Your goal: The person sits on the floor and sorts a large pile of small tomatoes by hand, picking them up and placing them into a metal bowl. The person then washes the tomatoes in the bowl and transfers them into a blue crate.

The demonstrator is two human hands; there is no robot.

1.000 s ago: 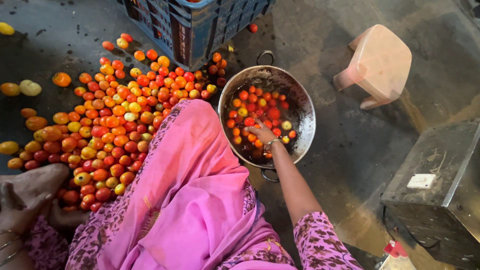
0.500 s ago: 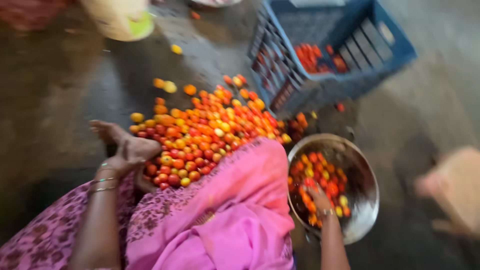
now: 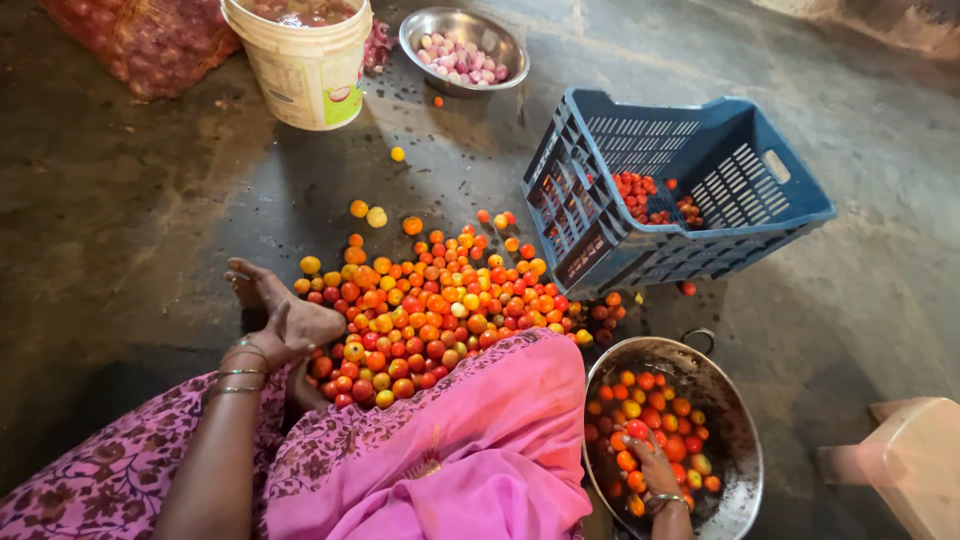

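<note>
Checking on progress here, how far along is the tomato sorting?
Done: the metal pan holds a partial layer of tomatoes. In hand: the right hand rests in that pan; the left hand sits beside the floor pile. Left: most of that pile, plus some in the blue crate.

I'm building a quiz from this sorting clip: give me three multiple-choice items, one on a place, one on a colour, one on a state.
1. Where is the right hand?
A. in the metal bowl of tomatoes
B. in the blue crate
C. on the white bucket

2. What colour is the crate?
A. green
B. blue
C. yellow

3. How does the crate stand?
A. flat and upright
B. upside down
C. tilted towards the tomato pile

Answers:
1 A, the hand rests among tomatoes inside the metal bowl.
2 B, its plastic walls are blue.
3 C, one side is raised and its low edge meets the tomato pile on the floor.
</note>
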